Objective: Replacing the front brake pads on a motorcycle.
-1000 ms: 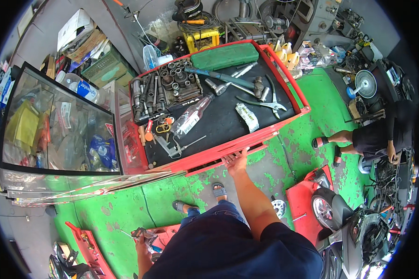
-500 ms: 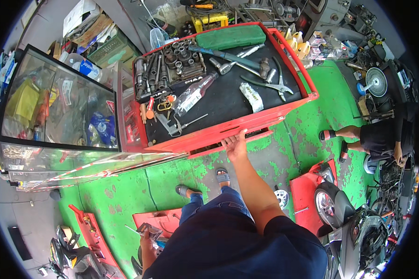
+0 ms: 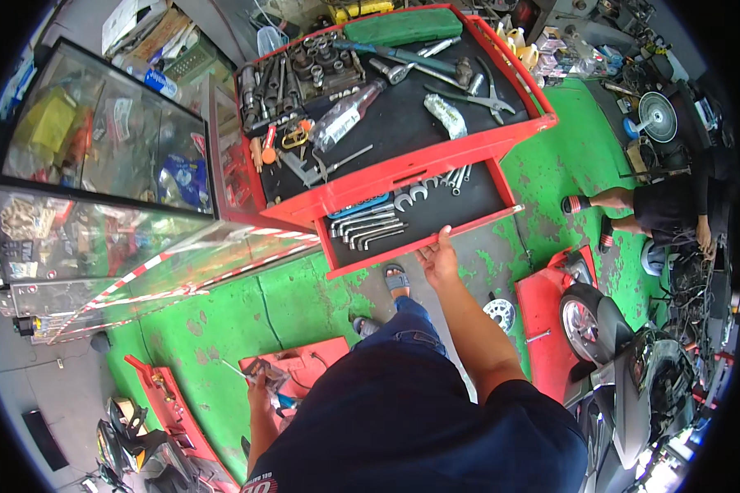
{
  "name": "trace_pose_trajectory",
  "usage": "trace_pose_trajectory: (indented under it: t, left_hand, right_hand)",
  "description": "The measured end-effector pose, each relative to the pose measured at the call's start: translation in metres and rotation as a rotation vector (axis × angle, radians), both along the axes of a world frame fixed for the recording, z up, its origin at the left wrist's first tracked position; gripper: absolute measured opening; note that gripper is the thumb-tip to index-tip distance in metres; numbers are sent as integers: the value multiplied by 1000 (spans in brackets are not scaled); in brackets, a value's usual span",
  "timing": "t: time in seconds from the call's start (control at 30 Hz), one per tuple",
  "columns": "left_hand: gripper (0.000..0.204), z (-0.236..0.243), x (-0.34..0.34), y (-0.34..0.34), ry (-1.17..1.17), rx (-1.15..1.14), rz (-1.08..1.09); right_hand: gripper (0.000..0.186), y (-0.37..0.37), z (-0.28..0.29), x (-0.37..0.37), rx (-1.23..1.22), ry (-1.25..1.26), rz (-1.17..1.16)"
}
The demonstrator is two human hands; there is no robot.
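Observation:
At the front edge of a pulled-out red drawer (image 3: 501, 215), my right hand (image 3: 440, 261) is closed on the rim, thumb on top. The drawer belongs to a red tool cabinet (image 3: 469, 145). Inside it lie open-ended wrenches (image 3: 411, 195) and a row of L-shaped wrenches (image 3: 374, 232) on a dark liner. Low at my left side, my left hand (image 3: 259, 396) is closed around a dark bundle (image 3: 273, 376) that I cannot make out; a thin light rod sticks out of it.
On the cabinet top lie sockets (image 3: 312, 66), a hammer (image 3: 462, 72), pliers (image 3: 493, 103), a caliper (image 3: 300, 167), a plastic bottle (image 3: 345, 119) and a green case (image 3: 403, 29). A glass display case (image 3: 107, 140) stands left. Right are a motorcycle wheel (image 3: 582, 320) and another person's legs (image 3: 617, 199).
The drawer has slid out toward me with my right hand on its edge, and the wrenches inside now show. My left hand still holds its bundle.

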State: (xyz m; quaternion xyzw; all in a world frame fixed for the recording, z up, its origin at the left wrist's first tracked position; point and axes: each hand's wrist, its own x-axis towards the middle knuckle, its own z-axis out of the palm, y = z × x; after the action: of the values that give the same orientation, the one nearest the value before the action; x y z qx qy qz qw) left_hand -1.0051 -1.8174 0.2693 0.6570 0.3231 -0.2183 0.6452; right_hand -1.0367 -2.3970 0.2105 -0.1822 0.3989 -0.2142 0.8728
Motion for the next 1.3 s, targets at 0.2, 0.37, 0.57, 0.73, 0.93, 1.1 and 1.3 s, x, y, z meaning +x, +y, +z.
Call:
trace_pose_trajectory:
  t: [0.2, 0.37, 0.57, 0.73, 0.93, 1.1, 1.3]
  left_hand:
    - [37, -9, 8, -8, 33, -17, -111]
    - [34, -14, 12, -14, 38, -33, -161]
    - [33, -21, 8, -10, 55, -64, -98]
    - [32, -18, -2, 2, 10, -29, -54]
    - [32, -18, -21, 16, 36, 1, 26]
    - [29, -20, -29, 21, 140, 97, 40]
    - [29, -16, -22, 13, 91, 82, 31]
  right_hand:
    - [51, 22, 19, -59, -12, 99, -15]
    - [45, -2, 71, -68, -1287, 1201, 798]
    - [36, -26, 62, 2, -1765, 751, 1103]
    - [50, -30, 32, 44, -1713, 885, 1519]
    - [42, -37, 23, 42, -1591, 820, 1516]
    - [37, -45, 17, 41, -1581, 703, 1534]
    - [38, -41, 43, 27, -1618, 698, 1318]
